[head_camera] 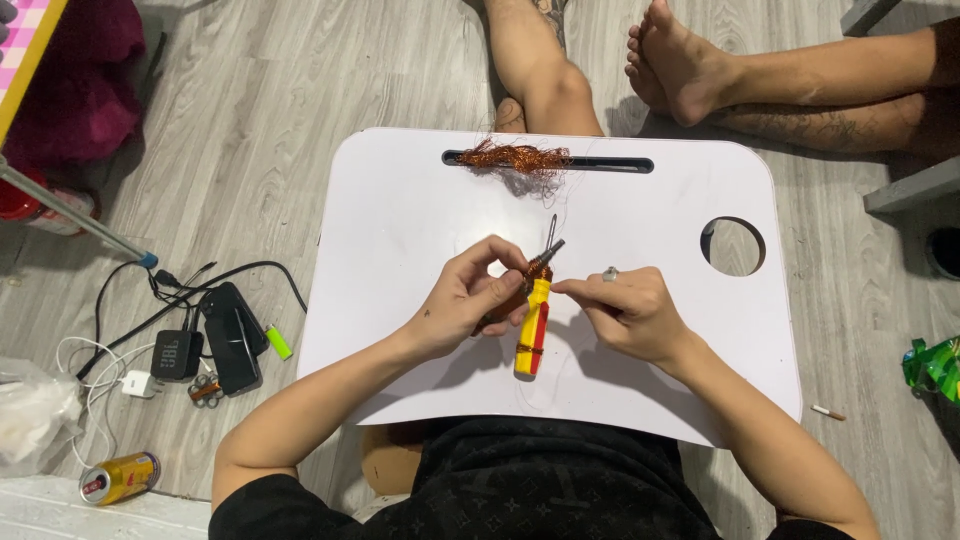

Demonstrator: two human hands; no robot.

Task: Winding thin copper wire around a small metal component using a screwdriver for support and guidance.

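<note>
The left hand [470,300] has its fingers curled shut around a small dark coil wound with copper wire [520,285], gripping it near the middle of the white tabletop [400,220]. The right hand [630,310] pinches narrow, fingertips closed on something too thin to make out, probably a strand of the wire, just beside the yellow and red screwdriver [533,330]. The screwdriver stands tilted between the hands, its tip up at the coil; which hand bears it I cannot tell.

The wire looks light, soft and easily snapped or tangled, so it wants a gentle pinch close to the coil. The screwdriver is stiff and light, best held by its handle.

A loose tuft of copper wire [515,157] lies on the slot at the far edge. A round hole [733,247] opens near the far right corner. On the floor to the left lie cables, a phone [232,345], a charger and a can [120,477]; another person's legs [700,70] rest beyond the far edge. Nothing crowds the hands.
</note>
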